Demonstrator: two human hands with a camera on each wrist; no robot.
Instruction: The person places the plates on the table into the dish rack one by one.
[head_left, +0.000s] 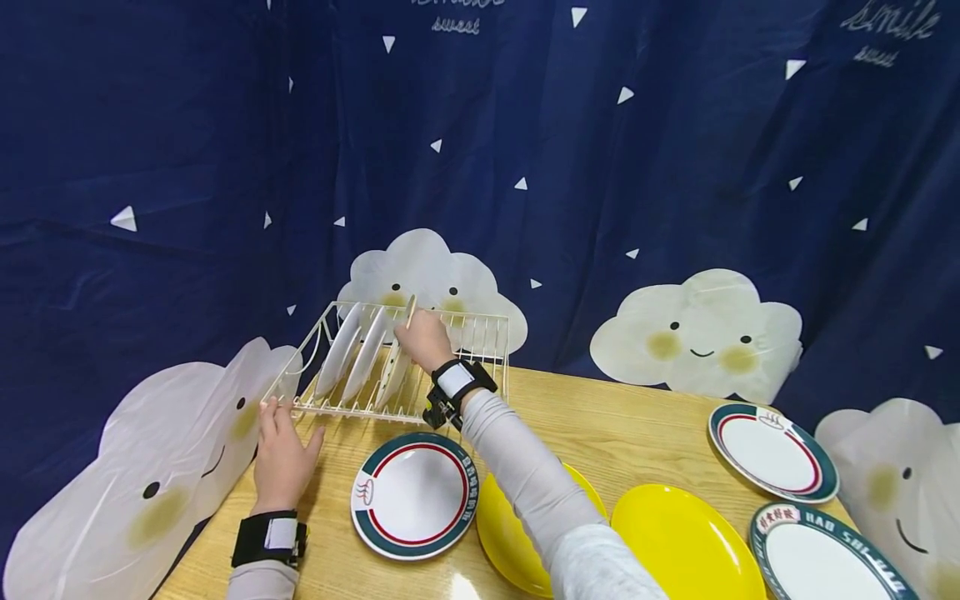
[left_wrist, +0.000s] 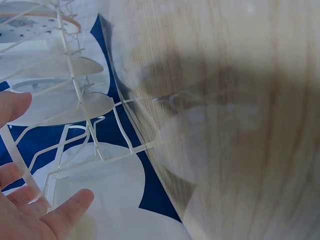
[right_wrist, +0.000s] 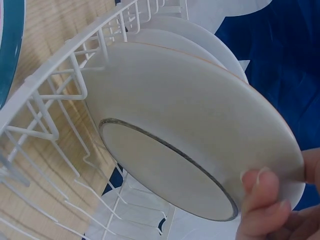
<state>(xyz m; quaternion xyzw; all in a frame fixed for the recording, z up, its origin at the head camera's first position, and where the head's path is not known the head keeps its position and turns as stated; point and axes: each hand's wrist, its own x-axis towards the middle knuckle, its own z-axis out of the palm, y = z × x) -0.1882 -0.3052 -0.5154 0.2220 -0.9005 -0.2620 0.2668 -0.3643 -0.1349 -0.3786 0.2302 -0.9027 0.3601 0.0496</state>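
White wire forms the dish rack (right_wrist: 55,66), which stands on a wooden table (head_left: 600,417) before a dark blue curtain (head_left: 570,125) printed with clouds and small pale triangles. The right hand (head_left: 427,340) pinches the upper edge of a speckled plate (right_wrist: 175,105), fingertips against its pale underside; the plate stands on edge, slightly tilted, among the rack's wires. To its left, a white plate (head_left: 368,358) and an outer white plate (head_left: 340,352) lean in the same rack, side by side. The left hand (head_left: 288,467) touches the rack's near left corner, its fingers extended rather than clenched and the thumb held apart from the wire. On the table just in front of the rack lies a green-rimmed plate (head_left: 415,496) with a red inner ring. Beside it is a yellow plate (head_left: 506,533), partly covered by the right sleeve (head_left: 536,475), then a second yellow plate (head_left: 682,542). At the far right lie a red-ringed plate (head_left: 772,454) and, nearer, a lettered plate (head_left: 825,558).
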